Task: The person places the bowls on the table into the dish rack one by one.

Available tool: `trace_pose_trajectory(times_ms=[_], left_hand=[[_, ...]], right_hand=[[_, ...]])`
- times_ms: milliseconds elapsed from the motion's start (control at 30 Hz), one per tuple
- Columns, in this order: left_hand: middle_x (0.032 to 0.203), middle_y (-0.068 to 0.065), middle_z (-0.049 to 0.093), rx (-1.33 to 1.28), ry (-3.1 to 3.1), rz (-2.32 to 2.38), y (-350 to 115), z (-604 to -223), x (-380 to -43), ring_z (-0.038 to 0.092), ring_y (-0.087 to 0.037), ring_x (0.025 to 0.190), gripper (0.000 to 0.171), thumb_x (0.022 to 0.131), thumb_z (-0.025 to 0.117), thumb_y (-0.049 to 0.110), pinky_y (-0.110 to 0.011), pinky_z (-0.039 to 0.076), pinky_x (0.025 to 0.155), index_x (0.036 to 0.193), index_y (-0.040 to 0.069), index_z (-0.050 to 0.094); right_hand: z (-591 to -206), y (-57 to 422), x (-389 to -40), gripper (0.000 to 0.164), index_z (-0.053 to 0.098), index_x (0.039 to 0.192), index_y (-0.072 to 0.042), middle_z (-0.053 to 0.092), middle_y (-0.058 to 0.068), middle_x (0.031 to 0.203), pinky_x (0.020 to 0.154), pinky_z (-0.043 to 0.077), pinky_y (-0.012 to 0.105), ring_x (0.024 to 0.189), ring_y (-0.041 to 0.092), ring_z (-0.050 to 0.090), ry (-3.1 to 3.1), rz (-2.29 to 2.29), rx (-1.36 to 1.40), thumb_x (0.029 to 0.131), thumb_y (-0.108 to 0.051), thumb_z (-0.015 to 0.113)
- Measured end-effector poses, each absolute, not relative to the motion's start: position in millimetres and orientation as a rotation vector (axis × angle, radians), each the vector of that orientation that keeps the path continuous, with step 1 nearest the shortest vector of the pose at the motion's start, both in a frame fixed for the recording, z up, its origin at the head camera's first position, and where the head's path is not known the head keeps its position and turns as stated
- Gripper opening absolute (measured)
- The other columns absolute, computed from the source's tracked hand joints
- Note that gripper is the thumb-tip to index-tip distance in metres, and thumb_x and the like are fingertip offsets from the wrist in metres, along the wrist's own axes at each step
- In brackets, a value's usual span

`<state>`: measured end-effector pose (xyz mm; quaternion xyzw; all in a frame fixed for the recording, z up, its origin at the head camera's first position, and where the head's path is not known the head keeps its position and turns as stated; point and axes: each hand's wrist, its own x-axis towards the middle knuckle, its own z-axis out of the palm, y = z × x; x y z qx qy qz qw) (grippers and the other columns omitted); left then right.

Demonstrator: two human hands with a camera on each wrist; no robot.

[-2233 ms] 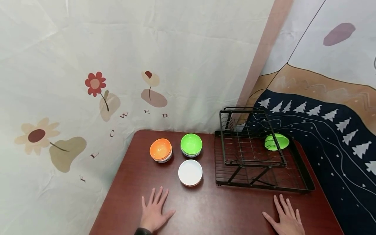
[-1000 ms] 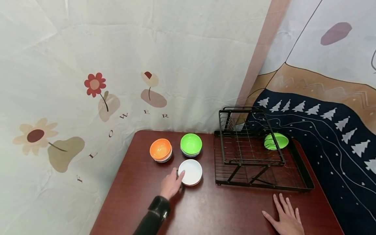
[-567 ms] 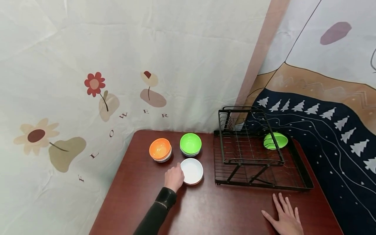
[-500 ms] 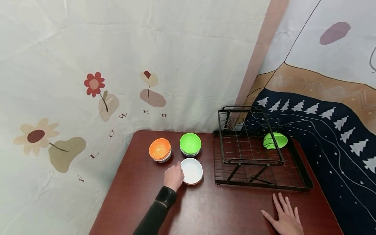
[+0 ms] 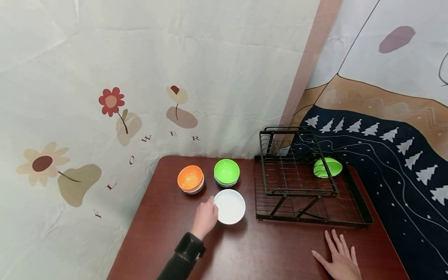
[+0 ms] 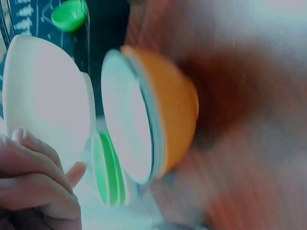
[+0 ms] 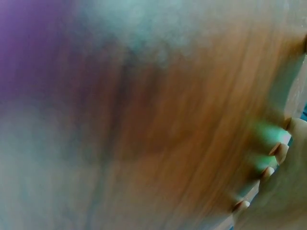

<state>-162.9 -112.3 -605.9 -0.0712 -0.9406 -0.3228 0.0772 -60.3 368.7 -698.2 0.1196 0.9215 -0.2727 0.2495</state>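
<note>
My left hand (image 5: 205, 217) pinches the left rim of a white bowl (image 5: 230, 207), thumb inside it. The left wrist view shows that held white bowl (image 6: 45, 91) raised apart from a stack whose bottom is an orange bowl (image 6: 175, 105) with a pale bowl (image 6: 125, 115) nested in it. In the head view the held bowl hides this stack. My right hand (image 5: 340, 258) lies flat on the table in front of the rack, fingers spread, touching nothing else.
Behind the held bowl stands a stack topped by a green bowl (image 5: 226, 171); to its left is one topped by an orange bowl (image 5: 190, 177). A black two-tier dish rack (image 5: 315, 222) on the right holds a tilted green bowl (image 5: 332, 168) on its lower tier.
My left hand has gone from lying flat on the table to gripping the white bowl's rim, and has lifted that bowl off its stack. The right hand has stayed in place.
</note>
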Motion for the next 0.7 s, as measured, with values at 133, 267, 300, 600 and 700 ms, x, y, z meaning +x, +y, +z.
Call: trace_pose_trajectory(times_ms=[133,267,300,600,700], left_hand=[[0.083,-0.026,0.072,-0.366,-2.771,-1.031,-103,-617,-140,0.072,-0.037,0.072,0.029,0.105,0.052,0.005,-0.053,0.058,0.062,0.12,-0.013,0.068],[0.078,-0.017,0.07,-0.389,-2.876,-1.109,-89,-596,-115,0.063,-0.021,0.067,0.019,0.1,0.058,-0.001,-0.04,0.053,0.059,0.113,-0.009,0.07],[0.079,-0.016,0.071,-0.393,-2.901,-1.096,-87,-593,-112,0.063,-0.019,0.067,0.019,0.1,0.059,-0.001,-0.038,0.053,0.059,0.114,-0.008,0.07],[0.082,-0.012,0.073,-0.399,-2.995,-1.06,-78,-597,-106,0.061,-0.012,0.069,0.015,0.1,0.062,-0.002,-0.034,0.054,0.062,0.112,-0.004,0.071],[0.084,-0.013,0.074,-0.398,-3.0,-1.06,-77,-599,-106,0.061,-0.011,0.07,0.015,0.1,0.063,-0.001,-0.033,0.054,0.063,0.112,-0.004,0.072]], right_hand=[[-698,368,-60,0.13,0.008,0.174,0.004,-0.011,0.037,0.179,0.121,-0.03,0.078,0.163,0.061,-0.022,2.513,-0.753,0.325,0.095,-0.082,0.063],[-699,368,-60,0.129,0.008,0.174,0.004,-0.01,0.036,0.179,0.121,-0.029,0.079,0.163,0.061,-0.022,2.524,-0.76,0.317,0.095,-0.082,0.064],[-699,369,-60,0.129,0.009,0.174,0.004,-0.01,0.036,0.179,0.121,-0.028,0.079,0.163,0.061,-0.022,2.527,-0.761,0.315,0.095,-0.082,0.064],[-698,367,-60,0.126,0.009,0.174,0.004,-0.009,0.037,0.179,0.121,-0.027,0.08,0.163,0.062,-0.019,2.533,-0.745,0.304,0.096,-0.081,0.062],[-699,368,-61,0.126,0.01,0.174,0.004,-0.008,0.037,0.179,0.121,-0.027,0.081,0.163,0.062,-0.019,2.54,-0.748,0.297,0.097,-0.08,0.062]])
